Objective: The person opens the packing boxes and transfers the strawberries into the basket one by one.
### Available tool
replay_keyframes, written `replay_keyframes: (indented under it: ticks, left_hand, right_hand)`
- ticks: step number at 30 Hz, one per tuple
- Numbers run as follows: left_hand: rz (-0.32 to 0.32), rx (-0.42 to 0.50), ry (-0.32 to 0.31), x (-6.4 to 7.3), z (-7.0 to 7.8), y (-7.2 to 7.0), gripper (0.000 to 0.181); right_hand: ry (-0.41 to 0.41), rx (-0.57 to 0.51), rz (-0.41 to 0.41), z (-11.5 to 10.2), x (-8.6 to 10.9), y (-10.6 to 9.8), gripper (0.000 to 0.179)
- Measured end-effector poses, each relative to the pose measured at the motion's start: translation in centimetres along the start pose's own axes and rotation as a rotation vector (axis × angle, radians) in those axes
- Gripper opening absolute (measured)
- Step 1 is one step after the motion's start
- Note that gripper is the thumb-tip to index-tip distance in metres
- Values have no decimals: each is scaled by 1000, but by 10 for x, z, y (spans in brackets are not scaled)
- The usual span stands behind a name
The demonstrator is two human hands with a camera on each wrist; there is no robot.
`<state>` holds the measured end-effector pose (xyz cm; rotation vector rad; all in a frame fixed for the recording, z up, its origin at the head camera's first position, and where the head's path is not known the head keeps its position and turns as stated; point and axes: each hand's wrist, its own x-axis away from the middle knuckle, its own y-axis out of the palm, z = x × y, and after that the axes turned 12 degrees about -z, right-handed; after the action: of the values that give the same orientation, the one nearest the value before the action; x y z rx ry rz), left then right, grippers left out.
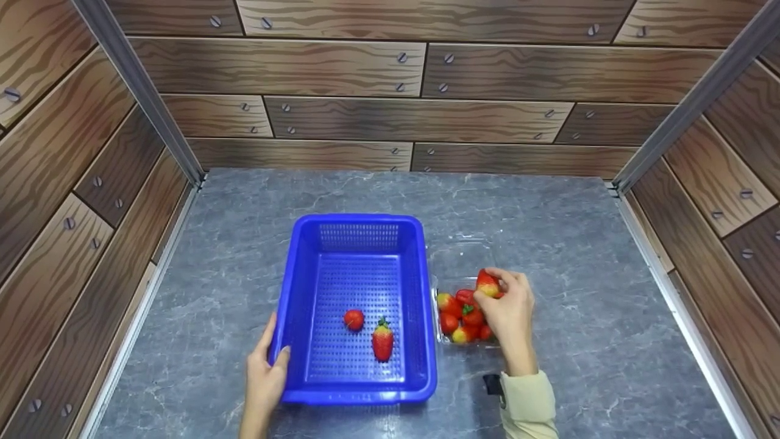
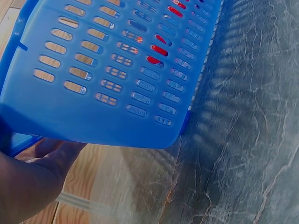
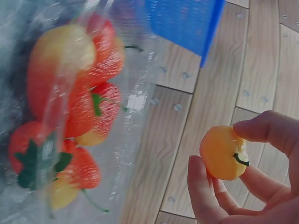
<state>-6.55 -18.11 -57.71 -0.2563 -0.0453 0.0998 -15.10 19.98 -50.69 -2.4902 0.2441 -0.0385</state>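
My right hand pinches a strawberry between thumb and fingertips, just above a clear plastic box filled with several strawberries. In the right wrist view the held strawberry shows its yellowish end and a short green stem. A blue perforated basket stands left of the box. Inside it lie a small round red strawberry and a longer strawberry with a green top. My left hand grips the basket's left rim, thumb on top; in the left wrist view the basket wall partly hides the fingers.
The box's transparent lid lies folded back behind it. All stands on a grey marbled tabletop. Wood-patterned walls with metal corner strips enclose the back and both sides.
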Motion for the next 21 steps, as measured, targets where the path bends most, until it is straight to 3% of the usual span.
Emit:
replay_keyframes:
  ticks: [10, 21]
  left_hand:
    - [8, -12, 9, -1, -1, 0, 65]
    - [9, -4, 12, -1, -1, 0, 66]
  right_hand:
    - [-28, -17, -27, -23, 9, 1, 45]
    - [-123, -27, -33, -48, 18, 6, 43]
